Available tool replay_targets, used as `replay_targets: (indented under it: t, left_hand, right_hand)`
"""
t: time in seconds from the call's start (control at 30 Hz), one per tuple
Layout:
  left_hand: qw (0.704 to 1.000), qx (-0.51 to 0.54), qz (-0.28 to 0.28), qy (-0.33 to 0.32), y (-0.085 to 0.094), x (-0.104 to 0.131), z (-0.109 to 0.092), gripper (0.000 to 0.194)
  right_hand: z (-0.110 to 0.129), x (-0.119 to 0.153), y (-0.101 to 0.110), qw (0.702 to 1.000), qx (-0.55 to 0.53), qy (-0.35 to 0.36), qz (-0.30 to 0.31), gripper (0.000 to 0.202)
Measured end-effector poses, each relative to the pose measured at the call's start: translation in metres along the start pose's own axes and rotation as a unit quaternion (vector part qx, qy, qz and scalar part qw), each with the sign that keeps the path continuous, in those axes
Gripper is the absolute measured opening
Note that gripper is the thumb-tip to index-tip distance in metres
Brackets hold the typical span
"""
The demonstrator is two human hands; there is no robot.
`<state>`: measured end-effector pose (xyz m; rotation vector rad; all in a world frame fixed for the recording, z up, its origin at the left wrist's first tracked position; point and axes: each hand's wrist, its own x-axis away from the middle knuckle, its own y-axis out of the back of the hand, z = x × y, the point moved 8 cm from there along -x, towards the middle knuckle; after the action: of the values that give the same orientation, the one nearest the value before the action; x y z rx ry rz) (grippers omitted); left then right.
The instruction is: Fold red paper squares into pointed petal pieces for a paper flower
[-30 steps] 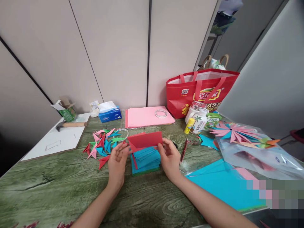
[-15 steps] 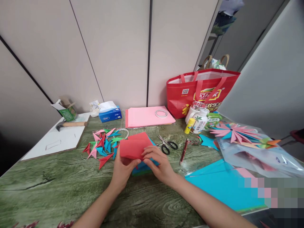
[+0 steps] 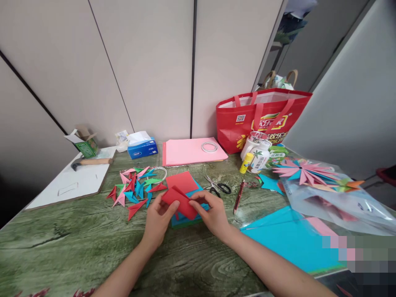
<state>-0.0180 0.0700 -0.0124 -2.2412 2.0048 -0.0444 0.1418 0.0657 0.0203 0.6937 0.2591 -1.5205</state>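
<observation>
Left grip (image 3: 155,220) and right grip (image 3: 213,214) pinch smooth folded red paper (image 3: 183,203), partly hiding the layered blue stack (image 3: 184,222).

Smooth, matt paper is noted in the red sheet (image 3: 185,207). The scissors (image 3: 217,184) are seen to combine metal and black plastic. Slightly glossy wood grain is recorded on the table (image 3: 93,243), shiny plastic on the clear bag (image 3: 365,208).

Soft light; glare on plastic bag (image 3: 366,209).

Bare forearms (image 3: 133,256) (fingers (image 3: 206,196) bare too)
</observation>
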Motion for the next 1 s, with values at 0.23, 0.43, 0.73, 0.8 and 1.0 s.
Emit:
replay_targets:
  t: [0.23, 0.43, 0.73, 0.8, 1.0]
  left_hand:
    - [0.999, 0.026, -0.018, 0.040, 0.001, 0.001, 0.004, 0.033]
    - [1.000, -0.012, -0.016, 0.011, 0.002, 0.000, -0.001, 0.035]
    - [0.999, -0.006, -0.033, -0.007, 0.011, -0.003, 0.003, 0.034]
    - [0.999, 0.001, -0.040, -0.006, 0.011, -0.003, 0.003, 0.032]
    - [0.997, -0.004, -0.074, -0.019, 0.014, -0.003, -0.001, 0.030]
  right_hand:
    - [-0.010, 0.005, -0.012, 0.996, -0.027, -0.056, 0.064, 0.036]
    - [-0.014, 0.004, -0.013, 0.996, -0.021, -0.068, 0.062, 0.013]
    - [-0.017, 0.003, -0.016, 0.987, -0.077, -0.125, 0.073, 0.011]
    - [-0.019, 0.004, -0.018, 0.984, -0.089, -0.134, 0.077, 0.011]
    - [-0.021, 0.006, -0.021, 0.980, -0.111, -0.143, 0.084, 0.014]
